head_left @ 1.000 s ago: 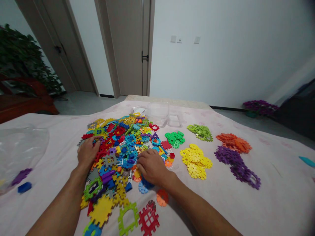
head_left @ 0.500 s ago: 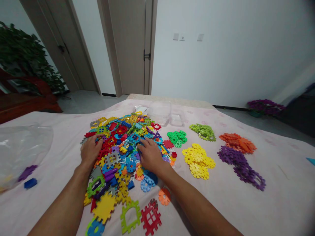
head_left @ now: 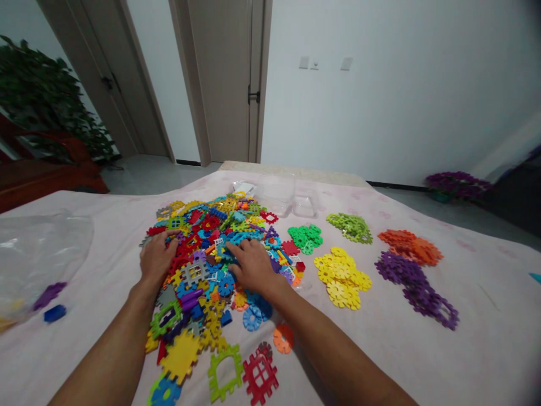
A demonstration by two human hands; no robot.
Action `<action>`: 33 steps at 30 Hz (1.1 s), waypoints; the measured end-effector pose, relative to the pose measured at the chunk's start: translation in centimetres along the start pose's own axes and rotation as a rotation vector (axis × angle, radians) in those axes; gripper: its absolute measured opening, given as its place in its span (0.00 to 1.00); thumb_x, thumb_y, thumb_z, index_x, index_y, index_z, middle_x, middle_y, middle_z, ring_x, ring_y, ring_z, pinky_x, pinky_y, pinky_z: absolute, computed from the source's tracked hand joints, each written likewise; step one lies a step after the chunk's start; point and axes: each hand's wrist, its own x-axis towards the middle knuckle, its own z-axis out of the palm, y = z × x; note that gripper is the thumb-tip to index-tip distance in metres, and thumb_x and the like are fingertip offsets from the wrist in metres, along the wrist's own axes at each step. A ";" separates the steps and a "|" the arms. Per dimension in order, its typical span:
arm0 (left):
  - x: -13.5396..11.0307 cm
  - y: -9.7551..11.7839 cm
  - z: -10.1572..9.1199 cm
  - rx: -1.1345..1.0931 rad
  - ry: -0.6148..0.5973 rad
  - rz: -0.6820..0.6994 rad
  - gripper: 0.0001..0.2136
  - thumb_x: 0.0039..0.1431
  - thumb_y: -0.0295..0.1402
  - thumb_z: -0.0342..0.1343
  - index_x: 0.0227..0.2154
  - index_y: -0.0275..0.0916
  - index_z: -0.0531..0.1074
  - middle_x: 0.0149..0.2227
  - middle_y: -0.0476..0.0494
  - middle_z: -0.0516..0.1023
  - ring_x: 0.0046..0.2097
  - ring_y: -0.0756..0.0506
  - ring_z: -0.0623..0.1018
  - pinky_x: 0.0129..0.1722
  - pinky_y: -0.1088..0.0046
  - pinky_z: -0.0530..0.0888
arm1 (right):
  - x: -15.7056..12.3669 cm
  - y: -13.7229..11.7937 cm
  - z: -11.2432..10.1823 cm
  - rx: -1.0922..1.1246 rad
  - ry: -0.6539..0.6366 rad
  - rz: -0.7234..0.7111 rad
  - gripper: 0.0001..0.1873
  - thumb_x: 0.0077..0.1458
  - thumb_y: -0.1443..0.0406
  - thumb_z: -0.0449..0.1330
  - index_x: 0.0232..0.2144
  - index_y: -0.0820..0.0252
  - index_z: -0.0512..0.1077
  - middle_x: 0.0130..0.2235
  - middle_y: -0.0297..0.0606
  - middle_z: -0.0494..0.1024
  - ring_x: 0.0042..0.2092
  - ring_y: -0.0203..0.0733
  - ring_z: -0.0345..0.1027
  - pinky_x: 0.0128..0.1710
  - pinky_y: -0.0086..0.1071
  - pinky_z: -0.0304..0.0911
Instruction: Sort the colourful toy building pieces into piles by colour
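Resting left hand (head_left: 157, 257) on left side of plastic pieces (head_left: 203, 262) heaped on worktop (head_left: 380, 355); unable to tell if gripping. Holding right hand (head_left: 251, 265) loosely open among blue pieces (head_left: 230, 239), left of yellow discs (head_left: 342, 279).

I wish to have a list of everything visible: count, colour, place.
Pile of plastic building pieces: one, multicoloured, centre-left
Green heap: one, green, right of pile
Yellow heap: one, yellow, nearer than green
Lime heap: one, lime, behind yellow
Orange heap: one, orange, further right
Purple heap: one, purple, nearer than orange
Turquoise piece: one, turquoise, right edge
Stray pieces: two, purple and blue, left
Plastic bag: one, clear, left
Plastic containers: at least two, clear, behind pile
Tablecloth: one, pale pink, underneath
Doors: two, taupe, background
Wall plates: three, white, background
Plant: one, green, left background
Wooden chair: one, reddish-brown, left
Potted flowers: one, purple, right floor
Left hand: one, on pile's left
Right hand: one, on pile's right
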 end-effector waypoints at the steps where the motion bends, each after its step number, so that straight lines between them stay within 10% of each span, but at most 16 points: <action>1: 0.0 0.0 0.0 0.000 -0.001 -0.001 0.21 0.67 0.41 0.45 0.55 0.42 0.76 0.55 0.35 0.77 0.58 0.35 0.74 0.58 0.56 0.68 | 0.2 0.0 0.1 0.012 0.008 0.006 0.32 0.62 0.56 0.61 0.66 0.52 0.64 0.53 0.44 0.75 0.52 0.53 0.64 0.51 0.43 0.61; 8: 0.0 0.2 -0.1 0.004 0.002 -0.002 0.21 0.67 0.41 0.45 0.55 0.42 0.75 0.54 0.35 0.78 0.57 0.35 0.75 0.58 0.55 0.69 | 0.4 -0.6 0.4 -0.006 0.072 0.148 0.14 0.63 0.55 0.61 0.45 0.58 0.77 0.47 0.47 0.79 0.51 0.52 0.68 0.50 0.41 0.62; 12: 0.0 0.1 0.0 -0.002 0.000 0.002 0.21 0.67 0.42 0.45 0.55 0.42 0.75 0.54 0.35 0.78 0.57 0.34 0.75 0.57 0.55 0.69 | 1.2 -0.6 0.7 -0.025 -0.033 0.255 0.25 0.70 0.52 0.49 0.35 0.57 0.81 0.40 0.48 0.83 0.45 0.51 0.75 0.45 0.40 0.63; 18: 0.1 -0.1 0.1 -0.009 0.003 0.004 0.21 0.67 0.41 0.45 0.55 0.42 0.76 0.55 0.35 0.77 0.57 0.34 0.75 0.57 0.54 0.69 | 1.1 0.3 0.8 0.101 0.043 0.211 0.14 0.67 0.59 0.56 0.50 0.48 0.79 0.48 0.37 0.82 0.50 0.47 0.73 0.48 0.37 0.63; 33: 0.0 -0.1 0.1 -0.003 0.012 0.002 0.21 0.67 0.42 0.45 0.54 0.42 0.76 0.54 0.36 0.78 0.57 0.36 0.75 0.59 0.57 0.69 | 2.0 -2.2 0.6 -0.029 -0.030 0.281 0.23 0.55 0.53 0.67 0.45 0.67 0.78 0.48 0.56 0.76 0.53 0.59 0.67 0.51 0.47 0.65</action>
